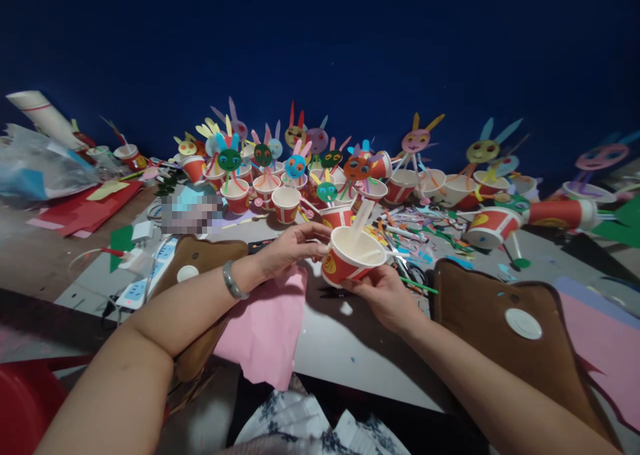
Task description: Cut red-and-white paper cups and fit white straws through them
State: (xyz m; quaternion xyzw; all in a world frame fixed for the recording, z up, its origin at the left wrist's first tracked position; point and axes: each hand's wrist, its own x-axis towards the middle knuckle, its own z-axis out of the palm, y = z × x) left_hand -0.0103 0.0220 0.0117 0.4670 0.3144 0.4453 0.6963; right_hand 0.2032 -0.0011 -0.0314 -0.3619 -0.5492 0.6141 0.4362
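A red and white paper cup (345, 266) is tilted over the table's front part, its mouth turned up towards me. My left hand (295, 247) has its fingers and thumb closed at the cup's left rim. From below and the right, my right hand (383, 295) grips the cup's base and side. A pale flat strip (361, 223) stands up out of the cup's mouth, and a thin white stick (393, 254) pokes out past its right side. Just behind stands a cup with a green paper face (327, 192). Pink paper (270, 322) lies below my left wrist.
Several decorated cups with rabbit-eared paper faces (295, 166) line the back. Scissors (415, 272) and paper scraps lie right of the held cup. Brown padded pouches (495, 322) flank my arms. A white power strip (150, 275) lies left, near red paper sheets (95, 208).
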